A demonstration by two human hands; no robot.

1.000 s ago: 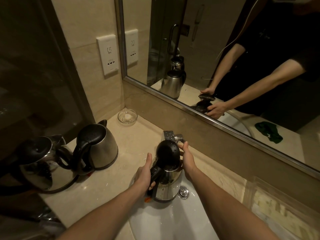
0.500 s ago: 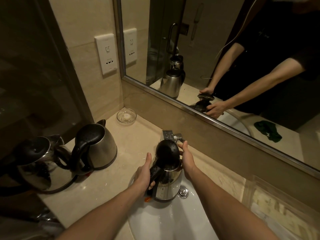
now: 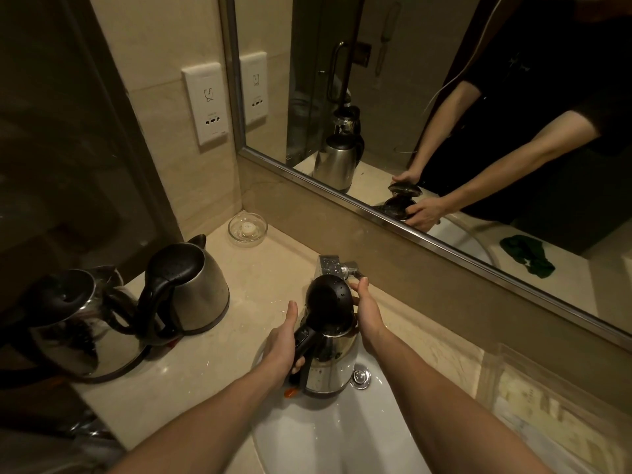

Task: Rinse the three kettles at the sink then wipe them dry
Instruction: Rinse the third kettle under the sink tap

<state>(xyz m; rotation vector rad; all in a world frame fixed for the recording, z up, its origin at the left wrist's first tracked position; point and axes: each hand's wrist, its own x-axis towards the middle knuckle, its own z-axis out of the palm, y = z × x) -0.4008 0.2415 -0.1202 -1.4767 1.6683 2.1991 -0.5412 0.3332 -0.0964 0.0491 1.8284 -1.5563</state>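
Note:
A steel kettle [image 3: 330, 360] with its black lid raised stands over the white sink [image 3: 328, 436], just below the chrome tap [image 3: 337, 266]. My left hand [image 3: 282, 347] grips its black handle. My right hand [image 3: 367, 307] rests against the raised lid and the kettle's rim, fingertips close to the tap lever. Two more steel kettles with black lids stand on the counter to the left: one [image 3: 195, 289] nearer the sink, one [image 3: 78, 326] at the far left, their handles touching.
A small glass dish [image 3: 248, 229] sits in the counter's back corner. A wall socket [image 3: 207, 102] is above it. The mirror [image 3: 444, 97] shows a green cloth [image 3: 526, 256] on the counter right of the sink. A clear tray [image 3: 547, 405] lies at right.
Hardly anything differs; both hands stay on the kettle under the tap, with only a slight shift of the view.

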